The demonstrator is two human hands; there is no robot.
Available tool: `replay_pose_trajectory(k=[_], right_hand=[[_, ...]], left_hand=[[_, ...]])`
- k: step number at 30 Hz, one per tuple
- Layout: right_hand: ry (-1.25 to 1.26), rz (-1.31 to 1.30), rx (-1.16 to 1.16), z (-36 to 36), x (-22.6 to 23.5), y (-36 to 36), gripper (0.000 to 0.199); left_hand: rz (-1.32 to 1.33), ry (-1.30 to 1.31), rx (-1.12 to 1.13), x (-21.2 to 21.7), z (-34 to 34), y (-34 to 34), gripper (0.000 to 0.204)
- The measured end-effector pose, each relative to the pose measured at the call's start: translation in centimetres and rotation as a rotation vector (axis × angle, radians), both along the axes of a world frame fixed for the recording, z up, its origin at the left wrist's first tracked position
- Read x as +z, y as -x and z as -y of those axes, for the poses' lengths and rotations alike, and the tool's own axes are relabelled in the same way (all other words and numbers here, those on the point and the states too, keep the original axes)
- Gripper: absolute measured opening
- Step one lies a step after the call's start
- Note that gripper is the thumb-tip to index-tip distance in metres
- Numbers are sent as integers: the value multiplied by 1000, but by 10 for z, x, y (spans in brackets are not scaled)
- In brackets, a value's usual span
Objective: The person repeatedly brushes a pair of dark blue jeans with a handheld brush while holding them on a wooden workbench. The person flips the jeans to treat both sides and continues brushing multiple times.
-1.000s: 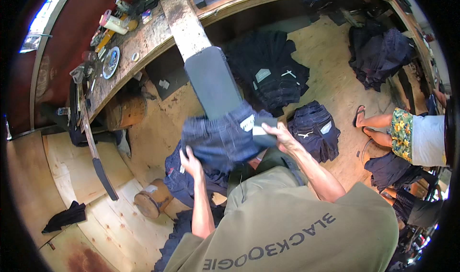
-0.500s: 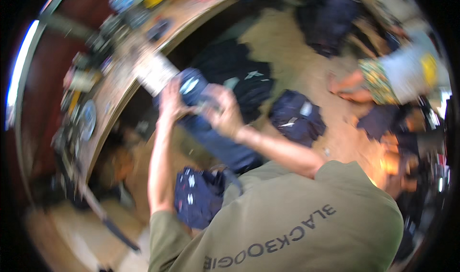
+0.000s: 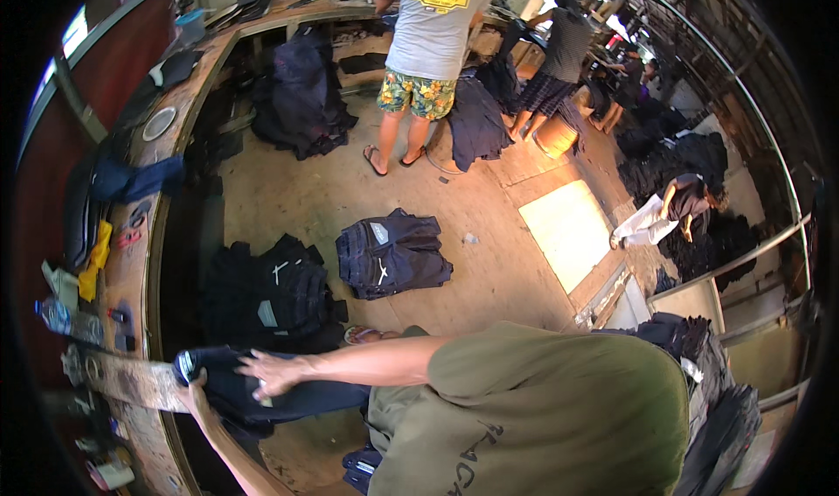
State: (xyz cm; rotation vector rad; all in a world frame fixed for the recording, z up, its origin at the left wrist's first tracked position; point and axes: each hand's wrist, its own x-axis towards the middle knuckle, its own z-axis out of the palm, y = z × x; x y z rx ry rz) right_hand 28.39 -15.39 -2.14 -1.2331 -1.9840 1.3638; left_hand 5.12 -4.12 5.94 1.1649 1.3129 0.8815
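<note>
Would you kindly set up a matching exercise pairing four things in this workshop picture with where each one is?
Things:
1. dark jeans
2. folded jeans stack
3. yellow cloth
4. round metal plate

Places:
A. on the floor, mid-room
B. under both hands, on the narrow board
C. on the curved bench, far end
D. on the curved bench, near the plastic bottle

Pairs: 1-B, 2-A, 3-D, 4-C

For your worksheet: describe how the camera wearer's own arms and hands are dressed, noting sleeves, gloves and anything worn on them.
Both hands are bare, with no gloves. The right hand leads into a bare forearm that runs up to an olive-green short-sleeved T-shirt with dark lettering on the front. The left hand also shows a bare forearm. No watch, ring or bracelet can be made out on either.
</note>
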Motion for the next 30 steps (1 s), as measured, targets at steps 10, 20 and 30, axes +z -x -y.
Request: replay_pose_trajectory(k=[10, 20, 30], right_hand=[[-253, -55, 405, 86, 78, -71, 52], [-278, -43, 594, -9, 88, 3, 84], [-321, -101, 662, -25, 58, 1, 74]], left_hand=[[-1078, -443, 180, -19, 52, -6, 100], [-1121, -733, 293, -58, 17, 19, 53], [-997, -465, 294, -49, 9, 17, 63]])
